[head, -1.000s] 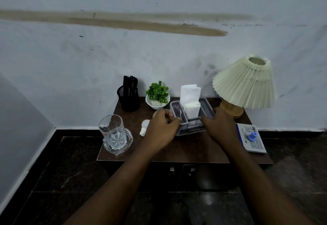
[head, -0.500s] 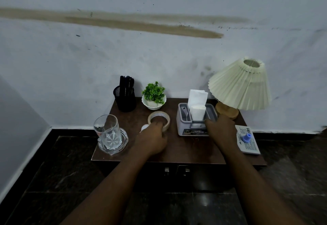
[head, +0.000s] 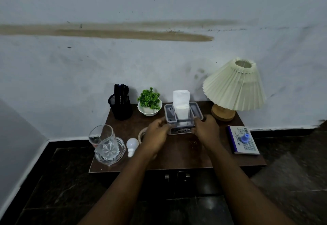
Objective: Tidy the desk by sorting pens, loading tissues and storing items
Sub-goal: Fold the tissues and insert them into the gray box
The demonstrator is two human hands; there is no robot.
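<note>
A dim view looks down on a small brown bench (head: 177, 157) against a pale wall (head: 159, 56). At the bench's lower left a clear glass (head: 101, 137) stands in a cut-glass dish (head: 113, 155), with a white light bulb (head: 131, 144) lying just beside it. Behind them a black mesh pen pot (head: 122, 109) holds dark pens (head: 120, 92) upright. Next comes a roll of tape (head: 141, 134), mostly hidden by the left hand (head: 155, 136), and behind it a green plant (head: 149, 99) in a white bowl (head: 149, 112). In the centre sits the grey organiser (head: 183, 118), with white tissues (head: 181, 101) standing up from its middle compartment. The left hand's fingers curl against its left front corner, and the right hand (head: 206, 131) has its fingers curled round the right front corner. Further right a cream pleated lamp (head: 233, 86) stands at the back. A blue and white box (head: 247, 147) lies near the right edge, with a blue cap (head: 245, 138) on it.
</note>
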